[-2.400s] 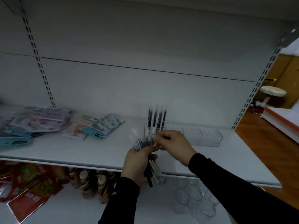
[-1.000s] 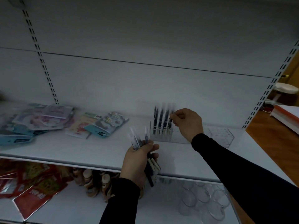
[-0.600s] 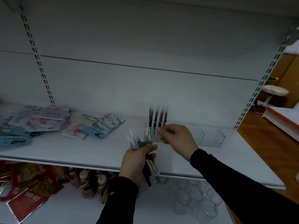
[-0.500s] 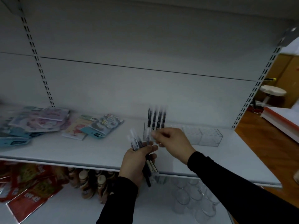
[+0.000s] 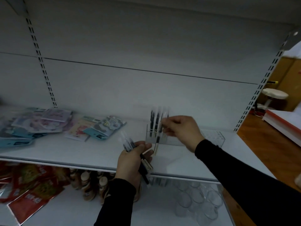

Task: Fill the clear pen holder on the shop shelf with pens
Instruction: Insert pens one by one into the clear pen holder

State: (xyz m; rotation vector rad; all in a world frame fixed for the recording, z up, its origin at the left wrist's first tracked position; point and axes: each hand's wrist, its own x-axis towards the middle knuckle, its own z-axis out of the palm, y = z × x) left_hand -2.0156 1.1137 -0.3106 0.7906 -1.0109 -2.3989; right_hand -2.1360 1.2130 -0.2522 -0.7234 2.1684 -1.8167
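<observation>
1. Right hand (image 5: 182,131) pinches one pen (image 5: 160,129) above the front left of the clear pen holder (image 5: 210,139).
2. Left hand (image 5: 132,160) grips a bundle of pens (image 5: 130,144) just before the shelf (image 5: 65,150).
3. Holder stands on the shelf; blurred pens (image 5: 154,121) stand upright in its left end.

- The pens (image 5: 155,122) standing in the clear pen holder (image 5: 210,137) are motion-blurred; their count cannot be read.
- The right hand (image 5: 182,130) hides the holder's middle section.
- The left hand (image 5: 132,162) covers the middle of its pen bundle (image 5: 128,144).
- The packets (image 5: 37,123) at left are blurred and cut off by the frame edge; print unreadable.
- Both sleeves leave the frame at the bottom edge.
</observation>
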